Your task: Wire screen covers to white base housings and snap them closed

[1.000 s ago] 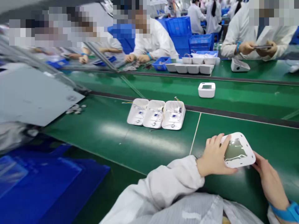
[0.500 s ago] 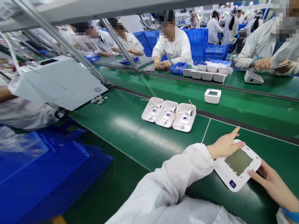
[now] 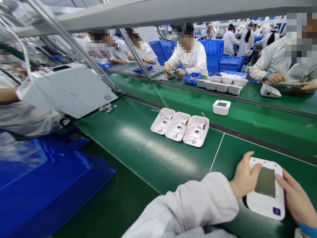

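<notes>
Between my two hands is a white plastic monitor casing (image 3: pixel 264 206) with rounded corners, a grey-green display (image 3: pixel 266 181) and a dark blue button (image 3: pixel 276 211) at its near right corner. My left hand (image 3: pixel 244 178) grips the casing's left edge, its thumb lying on the front beside the display. On the opposite edge, my right hand (image 3: pixel 296 195) has its thumb on the face, with the other fingers partly hidden behind. The casing tilts up toward me over the green belt. Whether its lower edge touches the belt, I cannot tell.
Three open white shells (image 3: pixel 177 127) with wires lie to the left on the green belt (image 3: pixel 138 138). A finished-looking white monitor (image 3: pixel 221 107) stands on the far lane. A grey-white machine (image 3: pixel 71 89) and blue bins (image 3: pixel 49 185) are at left. Co-workers sit opposite.
Both hands have turned the casing more upright in view and shifted it slightly right and nearer. My left fingers, earlier stretched over its top corner, now wrap its left edge.
</notes>
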Demonstrator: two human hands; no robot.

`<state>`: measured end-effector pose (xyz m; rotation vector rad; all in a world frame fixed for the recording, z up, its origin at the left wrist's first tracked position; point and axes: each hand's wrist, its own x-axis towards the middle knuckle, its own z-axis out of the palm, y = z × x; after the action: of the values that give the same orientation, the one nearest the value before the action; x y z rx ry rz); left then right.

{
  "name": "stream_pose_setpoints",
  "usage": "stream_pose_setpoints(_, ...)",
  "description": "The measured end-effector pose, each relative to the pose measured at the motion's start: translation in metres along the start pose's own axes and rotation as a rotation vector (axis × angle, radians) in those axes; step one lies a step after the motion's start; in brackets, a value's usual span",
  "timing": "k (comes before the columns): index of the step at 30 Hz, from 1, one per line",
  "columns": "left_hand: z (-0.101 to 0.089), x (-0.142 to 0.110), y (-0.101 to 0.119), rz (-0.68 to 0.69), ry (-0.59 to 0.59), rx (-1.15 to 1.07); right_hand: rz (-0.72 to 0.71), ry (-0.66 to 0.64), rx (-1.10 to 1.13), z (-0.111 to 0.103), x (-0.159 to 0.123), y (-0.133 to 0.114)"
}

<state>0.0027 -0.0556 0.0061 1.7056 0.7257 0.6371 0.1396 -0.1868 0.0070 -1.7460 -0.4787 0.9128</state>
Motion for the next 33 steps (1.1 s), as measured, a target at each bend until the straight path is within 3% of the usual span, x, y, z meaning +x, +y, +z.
stream_pose_setpoints(3, 0.017, -0.009, -0.003, -0.024, 0.072, -0.089, -0.090, 0.191, -0.279, 0.008, 0.012, -0.009)
stream_pose_setpoints(6, 0.022, -0.012, -0.005, -0.017, 0.074, -0.131, -0.168, 0.233, -0.493, 0.013, 0.018, -0.019)
stream_pose_setpoints(9, 0.019, -0.008, -0.006, -0.009, 0.080, -0.117, -0.200, 0.261, -0.525, 0.015, 0.019, -0.023)
stream_pose_setpoints(13, 0.015, 0.019, 0.002, 0.082, -0.101, 0.000, -0.172, 0.379, -0.583, 0.006, 0.015, -0.025)
stream_pose_setpoints(16, 0.014, 0.041, 0.017, 0.315, -0.194, 0.265, -0.134, 0.444, -0.698, -0.011, 0.005, -0.029)
stream_pose_setpoints(19, 0.012, 0.035, 0.027, 0.494, -0.269, 0.492, -0.077, 0.344, -0.811, -0.036, -0.016, -0.030)
stream_pose_setpoints(21, 0.009, 0.016, 0.024, 0.533, -0.400, 0.531, -0.060, 0.221, -0.872, -0.056, -0.035, -0.026)
stream_pose_setpoints(24, 0.002, -0.012, 0.012, 0.575, -0.466, 0.536, -0.083, 0.047, -0.946, -0.082, -0.061, -0.025)
stream_pose_setpoints(26, -0.002, -0.020, 0.006, 0.569, -0.487, 0.549, -0.115, 0.058, -1.019, -0.087, -0.071, -0.031)
stream_pose_setpoints(28, -0.004, -0.019, 0.004, 0.566, -0.505, 0.565, -0.197, 0.162, -1.115, -0.076, -0.073, -0.041)
stream_pose_setpoints(30, -0.003, -0.016, 0.005, 0.571, -0.494, 0.565, -0.391, 0.192, -1.193, -0.053, -0.066, -0.049)
stream_pose_setpoints(33, -0.001, -0.013, 0.006, 0.568, -0.470, 0.564, -0.715, -0.074, -1.292, -0.017, -0.047, -0.050)
